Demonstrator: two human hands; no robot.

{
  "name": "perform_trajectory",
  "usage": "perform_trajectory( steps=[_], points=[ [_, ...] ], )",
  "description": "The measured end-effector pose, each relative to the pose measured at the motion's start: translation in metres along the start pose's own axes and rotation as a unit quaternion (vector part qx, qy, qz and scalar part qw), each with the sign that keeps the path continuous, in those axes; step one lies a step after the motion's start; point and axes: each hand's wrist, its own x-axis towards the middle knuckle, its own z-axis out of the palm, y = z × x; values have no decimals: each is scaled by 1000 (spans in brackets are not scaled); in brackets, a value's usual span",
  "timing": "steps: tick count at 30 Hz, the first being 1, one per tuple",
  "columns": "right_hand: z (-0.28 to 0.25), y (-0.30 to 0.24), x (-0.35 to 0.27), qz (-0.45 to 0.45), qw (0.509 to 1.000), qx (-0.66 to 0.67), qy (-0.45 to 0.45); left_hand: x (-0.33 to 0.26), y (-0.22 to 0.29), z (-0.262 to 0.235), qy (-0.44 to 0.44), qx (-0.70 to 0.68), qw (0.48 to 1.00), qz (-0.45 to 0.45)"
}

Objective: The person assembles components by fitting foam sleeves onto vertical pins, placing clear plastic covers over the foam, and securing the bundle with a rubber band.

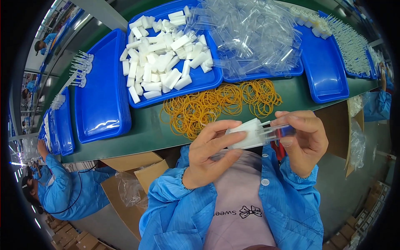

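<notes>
My left hand (210, 154) grips a smooth white plastic case (246, 139) between thumb and fingers, just over the bench's near edge. In my right hand (306, 139), a clear plastic cover (273, 132) is pinched by the thumb and fingertips. Its end meets the right end of the white case; how far one sits inside the other I cannot tell. Beyond my hands, a loose heap of yellow rubber bands (200, 110) lies on the green bench. Many similar white cases (160, 62) fill a blue tray, and a pile of clear covers (250, 37) covers the one beside it.
Blue trays stand at the left (98, 91) and right (327, 75). White toothed parts (350, 46) lie in rows at the far right. Open cardboard boxes (125, 187) are below the bench edge. At the left, another person (79, 191) in blue works along the bench.
</notes>
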Motion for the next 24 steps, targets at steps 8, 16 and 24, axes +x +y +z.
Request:
perform_trajectory(
  steps=[8,16,24],
  points=[
    [0,-1,0,46,999,11,-8,-3,-2,-2,-19,-3,1000,-14],
    [-4,2,1,-4,996,-68,-53,-2,-1,-2,1,-28,998,-50],
    [-7,12,-2,20,999,-16,-37,-1,-7,-5,94,-174,978,-72]
  ],
)
